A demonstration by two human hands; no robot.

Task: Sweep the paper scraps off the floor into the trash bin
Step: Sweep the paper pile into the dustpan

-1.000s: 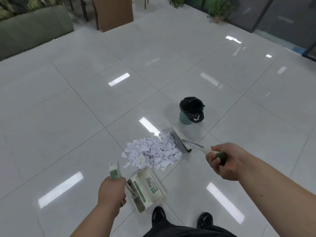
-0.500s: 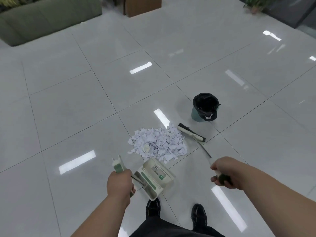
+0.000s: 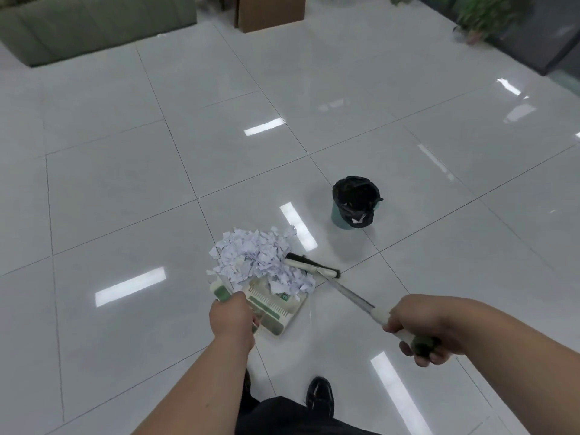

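Tiled floor [image 3: 125,183]: paper scraps [image 3: 254,259] beyond left grip [image 3: 233,321] tight round dustpan [image 3: 276,306], right grip [image 3: 420,328] round broom [image 3: 314,268].

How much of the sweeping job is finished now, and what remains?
Done: the paper scraps are gathered in one pile. In hand: the left hand grips the dustpan, its mouth at the pile's near edge, and the right hand holds the broom, its head against the pile's right side. A few scraps already lie on the pan. Left: push the rest in, then tip all into the trash bin.
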